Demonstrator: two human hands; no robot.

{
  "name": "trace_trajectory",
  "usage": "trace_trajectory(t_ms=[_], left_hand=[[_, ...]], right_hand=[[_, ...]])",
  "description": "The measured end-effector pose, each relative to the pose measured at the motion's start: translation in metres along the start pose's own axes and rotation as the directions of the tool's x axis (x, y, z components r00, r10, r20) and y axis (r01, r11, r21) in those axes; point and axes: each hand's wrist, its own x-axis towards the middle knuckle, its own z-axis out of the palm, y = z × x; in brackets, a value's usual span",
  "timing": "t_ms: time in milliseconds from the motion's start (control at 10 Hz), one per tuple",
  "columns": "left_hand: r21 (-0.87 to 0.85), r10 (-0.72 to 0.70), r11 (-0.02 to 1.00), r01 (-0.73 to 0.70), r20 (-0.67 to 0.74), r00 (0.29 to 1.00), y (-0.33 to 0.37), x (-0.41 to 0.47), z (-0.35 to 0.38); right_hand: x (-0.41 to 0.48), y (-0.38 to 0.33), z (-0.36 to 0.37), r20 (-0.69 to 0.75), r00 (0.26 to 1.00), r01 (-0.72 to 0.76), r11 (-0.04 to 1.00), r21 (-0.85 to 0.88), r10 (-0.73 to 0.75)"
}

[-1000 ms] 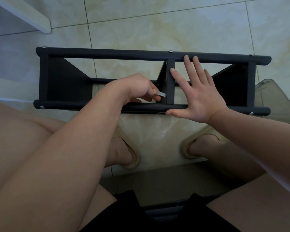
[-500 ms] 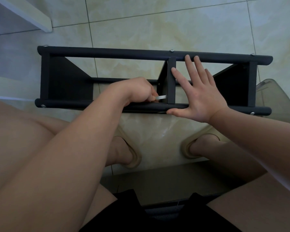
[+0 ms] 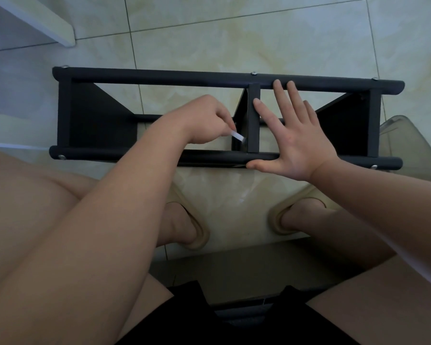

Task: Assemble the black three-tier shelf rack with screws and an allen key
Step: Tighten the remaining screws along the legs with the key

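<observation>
Turned a little since a moment ago, the left hand (image 3: 204, 120) now has the allen key (image 3: 237, 136) slanting down toward the near rail (image 3: 209, 156) instead of lying level. The grip is clamped on the key: curled fingers and thumb pinch its silver shank. The key's far tip sits against the left face of the middle panel (image 3: 253, 120), too dark there to see what it enters.

Just right of the grip, the right hand (image 3: 299, 145) lies flat and spread on the black rack (image 3: 159, 77). Its thumb runs along the near rail, its forefinger touches the middle panel, and its longer fingers reach the far rail.

The rack lies on its side on the tiled floor (image 3: 209, 33), with the end panels well off to either side of the grip. A screw head (image 3: 253, 73) shows on the far rail above the middle panel. Below the grip, two feet in beige slippers (image 3: 197, 235) rest on the floor.
</observation>
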Motion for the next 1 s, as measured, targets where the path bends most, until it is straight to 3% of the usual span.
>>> trace_trajectory(t_ms=[100, 200, 300, 500, 1000], left_hand=[[-0.189, -0.032, 0.981, 0.033, 0.006, 0.999, 0.001, 0.003, 0.010], [-0.431, -0.116, 0.894, 0.118, 0.031, 0.993, 0.002, 0.006, 0.022], [-0.505, -0.188, 0.849, 0.155, -0.016, 0.982, 0.003, 0.009, 0.029], [-0.606, -0.299, 0.773, 0.188, -0.087, 0.950, 0.003, 0.010, 0.028], [-0.609, -0.251, 0.776, 0.163, -0.060, 0.966, 0.003, 0.010, 0.030]], right_hand=[[0.000, 0.000, 0.000, 0.000, 1.000, 0.002, 1.000, -0.001, -0.002], [0.000, 0.001, 0.000, 0.002, 1.000, 0.004, 1.000, -0.003, -0.004], [0.001, 0.000, 0.000, 0.001, 1.000, 0.002, 1.000, -0.002, -0.002], [0.001, 0.000, 0.000, -0.006, 1.000, 0.000, 1.000, 0.000, 0.000], [0.001, 0.001, 0.001, -0.014, 1.000, 0.003, 1.000, -0.004, -0.003]])
